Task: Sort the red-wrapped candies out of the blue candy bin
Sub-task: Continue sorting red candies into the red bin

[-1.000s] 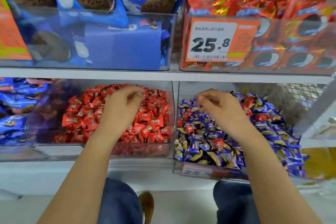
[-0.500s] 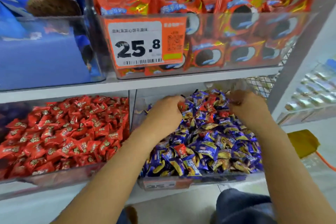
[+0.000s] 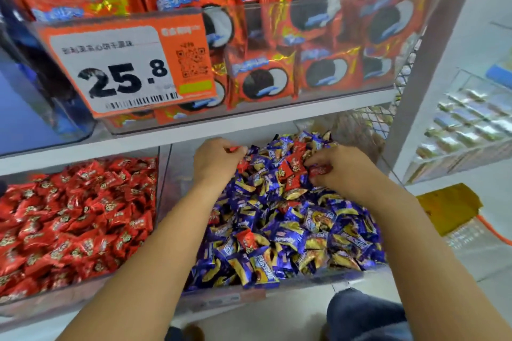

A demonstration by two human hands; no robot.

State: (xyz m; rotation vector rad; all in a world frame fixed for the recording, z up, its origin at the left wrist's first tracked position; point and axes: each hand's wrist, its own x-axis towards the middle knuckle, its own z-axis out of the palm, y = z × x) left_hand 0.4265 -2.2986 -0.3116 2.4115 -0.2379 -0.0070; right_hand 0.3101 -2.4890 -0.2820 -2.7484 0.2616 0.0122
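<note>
both hands work at the far end of the blue candy bin (image 3: 277, 282), around 12 o'clock of the pile. left hand (image 3: 216, 159) has its fingers curled, pinching what looks like a red candy (image 3: 234, 149) at the fingertips. right hand (image 3: 336, 167) has its fingers curled around a red-wrapped piece (image 3: 320, 169). step in hand, as i judge it: gathering strays mid-sort. more red ones (image 3: 291, 167) lie between the hands, and a lone red candy (image 3: 247, 239) sits near 6 o'clock of the pile among the blue wrappers. the red candy bin (image 3: 77, 219) lies at 9 o'clock, just beside. next move likely calls for carrying the held pieces leftward over the divider, keeping the grip tight so the slick wrappers do not slip.
</note>
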